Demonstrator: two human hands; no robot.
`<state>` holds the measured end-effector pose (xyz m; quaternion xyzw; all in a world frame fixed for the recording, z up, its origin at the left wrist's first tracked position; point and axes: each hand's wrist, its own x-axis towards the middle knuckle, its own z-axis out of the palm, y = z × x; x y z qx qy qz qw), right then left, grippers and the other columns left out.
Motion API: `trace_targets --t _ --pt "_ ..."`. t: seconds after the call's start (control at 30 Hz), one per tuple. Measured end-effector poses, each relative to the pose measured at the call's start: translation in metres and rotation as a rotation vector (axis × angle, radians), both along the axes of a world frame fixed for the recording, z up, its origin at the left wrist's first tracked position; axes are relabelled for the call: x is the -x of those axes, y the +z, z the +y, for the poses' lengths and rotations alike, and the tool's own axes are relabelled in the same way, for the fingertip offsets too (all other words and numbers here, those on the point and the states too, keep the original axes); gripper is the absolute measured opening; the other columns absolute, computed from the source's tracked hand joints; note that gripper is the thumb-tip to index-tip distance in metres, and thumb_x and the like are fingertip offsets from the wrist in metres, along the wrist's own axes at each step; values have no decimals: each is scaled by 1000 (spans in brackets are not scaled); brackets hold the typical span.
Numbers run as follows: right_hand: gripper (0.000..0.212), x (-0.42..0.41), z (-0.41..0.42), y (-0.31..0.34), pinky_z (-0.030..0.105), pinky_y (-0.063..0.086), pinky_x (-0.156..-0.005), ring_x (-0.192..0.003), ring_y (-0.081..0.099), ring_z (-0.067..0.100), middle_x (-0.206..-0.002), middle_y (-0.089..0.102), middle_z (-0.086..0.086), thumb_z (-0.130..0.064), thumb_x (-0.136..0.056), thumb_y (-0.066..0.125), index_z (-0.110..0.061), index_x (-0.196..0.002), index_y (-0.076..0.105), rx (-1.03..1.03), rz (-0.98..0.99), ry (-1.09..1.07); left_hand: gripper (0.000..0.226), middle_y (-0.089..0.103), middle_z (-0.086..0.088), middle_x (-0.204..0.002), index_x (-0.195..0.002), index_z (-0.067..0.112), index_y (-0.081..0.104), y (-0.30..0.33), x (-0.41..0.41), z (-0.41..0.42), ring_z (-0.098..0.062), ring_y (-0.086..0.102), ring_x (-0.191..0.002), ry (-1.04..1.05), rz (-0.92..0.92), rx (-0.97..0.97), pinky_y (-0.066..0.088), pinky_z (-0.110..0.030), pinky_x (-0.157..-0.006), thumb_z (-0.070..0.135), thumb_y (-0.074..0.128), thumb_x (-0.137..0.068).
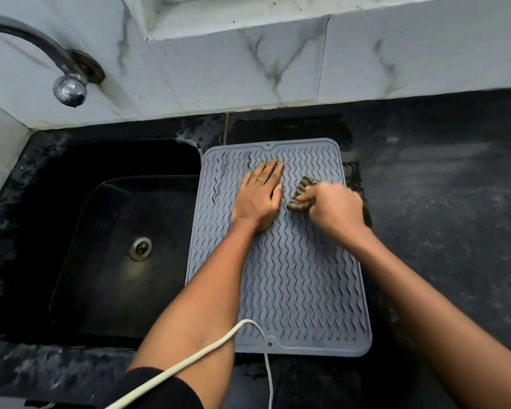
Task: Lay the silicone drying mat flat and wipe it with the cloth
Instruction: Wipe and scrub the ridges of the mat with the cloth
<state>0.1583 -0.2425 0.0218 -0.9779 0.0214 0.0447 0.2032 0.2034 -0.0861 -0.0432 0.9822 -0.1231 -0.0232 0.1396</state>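
Beside the sink (71, 246), we are pressing our open left hand (258, 199) flat on the mat (301, 290) lying on the counter (440, 216), while our right hand (334, 209) is gripping the bunched cloth (301, 193); easing that pressure could be letting the mat slide sinkward.

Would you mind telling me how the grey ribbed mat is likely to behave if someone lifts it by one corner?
The mat would probably flop and drape rather than hold its shape: it looks thin and lies fully flat on the counter. It may slide when pushed, which would explain the left hand pressing flat on it while the right hand works the cloth. It looks unlikely to break.
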Motion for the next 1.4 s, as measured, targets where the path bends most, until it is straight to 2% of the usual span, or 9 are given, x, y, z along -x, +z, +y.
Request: trace_targets --t 0.13,0.27,0.4,0.57,0.77,0.93,1.07,1.2,1.4 --pt "46 -61 3 5 41 37 -103 -123 50 29 -127 63 7 3 -84 51 -21 -120 65 -187 -221 -211 53 15 4 -161 -153 25 15 1 0 0 -13 9 -149 -1 7 -13 3 -34 -122 34 26 -102" --pt "59 -95 12 -18 47 26 -113 -137 32 31 -149 40 8 -1 -86 57 -18 -141 43 -5 -109 -43 52 17 2 -161 -152 23 17 1 1 -1 -14 10 -149 6 0 -7 5 -35 -122 35 25 -102" --pt "27 -91 14 -36 42 34 -99 -115 50 31 -117 65 10 -8 -90 48 -14 -112 63 138 -228 -38 53 18 3 -161 -152 22 20 1 0 -1 -14 11 -149 6 -9 -12 5 -35 -122 34 26 -102" --pt "32 -16 8 -44 38 36 -84 -97 57 29 -102 70 9 -2 -86 41 -10 -103 66 63 -426 -32 53 17 5 -161 -152 23 19 2 0 -1 -14 11 -149 6 -6 -5 5 -35 -122 32 28 -102" --pt "21 1 -8 -8 35 39 -67 -82 63 38 -84 70 17 -5 -72 52 -10 -84 69 83 -197 43 53 15 5 -161 -153 26 16 2 0 -1 -14 10 -149 8 9 -8 5 -37 -122 34 27 -102" --pt "49 -62 -19 15 43 36 -99 -122 49 33 -132 57 13 -2 -82 47 -16 -128 56 -13 -371 -224 52 17 4 -161 -152 26 18 1 1 1 -14 11 -149 -1 -2 24 6 -38 -122 35 27 -102" --pt "73 -85 -16 -7 64 7 -114 -147 -3 34 -160 0 12 -14 -90 49 -14 -151 9 271 221 116 53 17 5 -161 -153 25 18 0 0 0 -14 11 -149 5 -7 11 6 -37 -122 35 27 -102" --pt "66 -94 -14 -14 64 7 -112 -144 7 39 -155 21 16 -44 -87 41 -15 -145 30 165 82 59 53 17 4 -161 -152 26 18 0 -1 1 -14 12 -149 10 -12 6 6 -37 -122 36 27 -101" --pt "58 -88 -12 -40 61 13 -113 -145 7 37 -160 7 12 -43 -100 25 -18 -151 13 208 18 86 54 18 5 -161 -153 26 17 0 -1 0 -15 12 -149 2 -14 -5 8 -39 -122 36 27 -101"
